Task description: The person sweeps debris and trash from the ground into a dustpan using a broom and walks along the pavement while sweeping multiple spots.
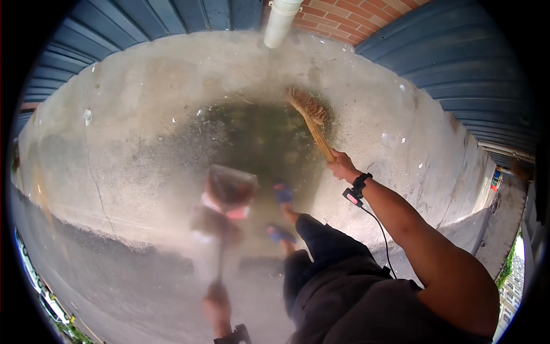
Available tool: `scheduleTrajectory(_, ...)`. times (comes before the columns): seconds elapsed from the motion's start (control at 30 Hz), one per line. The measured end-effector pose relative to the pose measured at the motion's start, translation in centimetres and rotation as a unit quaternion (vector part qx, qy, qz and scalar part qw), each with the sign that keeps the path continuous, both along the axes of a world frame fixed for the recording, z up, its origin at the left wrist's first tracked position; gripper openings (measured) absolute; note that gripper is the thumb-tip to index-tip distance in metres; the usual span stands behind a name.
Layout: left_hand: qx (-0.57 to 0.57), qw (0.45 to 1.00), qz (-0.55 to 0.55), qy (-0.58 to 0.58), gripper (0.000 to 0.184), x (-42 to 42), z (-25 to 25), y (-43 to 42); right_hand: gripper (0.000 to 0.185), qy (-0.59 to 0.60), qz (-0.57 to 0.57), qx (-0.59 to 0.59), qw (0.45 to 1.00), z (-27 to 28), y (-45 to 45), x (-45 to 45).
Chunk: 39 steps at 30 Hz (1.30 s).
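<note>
My right hand point(342, 166) is closed round the handle end of a straw broom point(314, 123), whose bristles touch the concrete ground up ahead. Low in the view, my left hand point(217, 298) appears blurred, wrapped round the upright handle point(220, 255) of a dustpan. The dustpan point(230, 189), reddish and whitish, is in front of that hand, left of my feet. What it contains is too blurred to tell. A dark damp patch point(258, 135) with small debris around it lies between the dustpan and the broom.
Blue metal shutters point(447, 63) and a brick wall point(338, 17) bound the far side, with a white pipe point(281, 23) coming down between them. My feet in blue sandals point(281, 234) stand beside the dustpan. A dark road surface point(132, 275) runs along the near left.
</note>
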State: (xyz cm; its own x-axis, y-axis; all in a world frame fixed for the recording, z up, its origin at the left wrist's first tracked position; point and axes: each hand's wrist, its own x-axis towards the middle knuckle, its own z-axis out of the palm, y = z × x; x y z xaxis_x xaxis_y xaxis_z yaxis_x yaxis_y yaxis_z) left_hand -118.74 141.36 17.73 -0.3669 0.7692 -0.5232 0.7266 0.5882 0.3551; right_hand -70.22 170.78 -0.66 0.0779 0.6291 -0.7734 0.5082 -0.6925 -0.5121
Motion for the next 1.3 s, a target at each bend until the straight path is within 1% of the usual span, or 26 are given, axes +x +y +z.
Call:
scheduleTrajectory(0.03,0.001,1.0,-0.008,0.003,0.025,0.1,-0.3,0.6,0.049,-0.026,0.056,-0.015,0.998,1.2,-1.7,-1.3)
scheduleTrajectory(0.07,-0.006,1.0,-0.003,-0.004,0.025,0.1,-0.4,1.1,0.055,0.012,0.049,-0.028,0.998,1.7,-3.4,-1.6)
scheduleTrajectory(0.1,-0.014,1.0,0.003,-0.01,0.025,0.0,-0.4,1.3,0.06,0.02,0.053,-0.036,0.998,2.5,-4.9,-1.7)
scheduleTrajectory(0.13,-0.022,1.0,0.009,-0.016,0.025,0.0,-0.4,1.5,0.06,0.046,0.06,-0.063,0.995,4.6,-5.3,-2.1)
scheduleTrajectory(0.2,-0.008,1.0,-0.006,-0.007,0.024,-0.2,-0.8,1.3,0.058,0.032,0.087,-0.011,0.996,6.9,-6.7,-2.9)
scheduleTrajectory(0.3,0.004,1.0,-0.007,-0.012,0.023,-0.2,-0.7,1.4,0.058,0.028,0.085,0.035,0.995,7.1,-8.0,-2.4)
scheduleTrajectory(0.4,0.017,0.999,0.003,-0.027,0.022,-0.3,-0.8,1.1,0.059,-0.087,0.142,0.151,0.974,5.3,-6.7,-0.9)
scheduleTrajectory(0.47,0.019,1.0,-0.006,-0.023,0.022,-0.4,-1.0,0.9,0.06,-0.147,0.159,0.138,0.966,7.0,-2.0,-2.2)
scheduleTrajectory(0.53,0.012,1.0,-0.028,-0.006,0.022,-0.6,-1.1,0.7,0.067,-0.209,0.177,0.117,0.955,5.3,2.5,-3.0)
scheduleTrajectory(0.6,0.013,0.999,-0.01,-0.033,0.022,-1.0,-1.5,0.1,0.066,-0.219,0.205,0.148,0.942,2.0,5.4,-4.5)
scheduleTrajectory(0.67,0.008,0.999,0.007,-0.052,0.022,-1.1,-1.9,-0.5,0.065,-0.175,0.235,0.114,0.949,-0.4,5.4,-7.3)
scheduleTrajectory(0.7,0.004,0.998,0.013,-0.056,0.022,-1.2,-1.8,-0.4,0.065,-0.15,0.25,0.094,0.952,-1.4,5.0,-8.8)
scheduleTrajectory(0.77,-0.001,0.998,0.017,-0.055,0.021,-1.5,-1.9,-0.8,0.062,-0.2,0.328,0.107,0.917,-2.0,-0.1,-10.8)
scheduleTrajectory(0.83,-0.002,0.999,0.01,-0.048,0.021,-1.7,-2.1,-1.1,0.062,-0.188,0.344,0.11,0.913,-1.8,-4.9,-10.4)
scheduleTrajectory(0.9,0.006,0.998,0.013,-0.057,0.021,-1.9,-2.0,-1.3,0.061,-0.159,0.326,0.063,0.93,2.1,-7.3,-9.9)
scheduleTrajectory(0.97,0.007,0.998,0.017,-0.062,0.022,-2.0,-1.7,-1.2,0.062,-0.156,0.292,0.091,0.939,4.2,-9.8,-7.8)
scheduleTrajectory(1.03,-0.003,0.998,0.02,-0.065,0.022,-2.1,-1.4,-1.0,0.063,-0.165,0.259,0.119,0.944,5.2,-10.5,-5.4)
scheduleTrajectory(1.1,0.007,0.998,0.016,-0.061,0.022,-2.1,-1.6,-1.5,0.063,-0.189,0.225,0.143,0.945,4.9,-11.0,-3.3)
scheduleTrajectory(1.2,0.017,0.999,0.001,-0.052,0.022,-2.2,-2.0,-1.6,0.059,-0.211,0.183,0.164,0.946,4.2,-7.1,-1.9)
scheduleTrajectory(1.27,0.014,0.999,-0.001,-0.05,0.023,-2.3,-1.9,-1.7,0.057,-0.216,0.164,0.124,0.955,3.0,-4.1,-2.5)
scheduleTrajectory(1.3,0.01,0.999,0.002,-0.054,0.023,-2.3,-1.9,-1.6,0.067,-0.202,0.164,0.089,0.961,0.7,-3.1,-2.5)
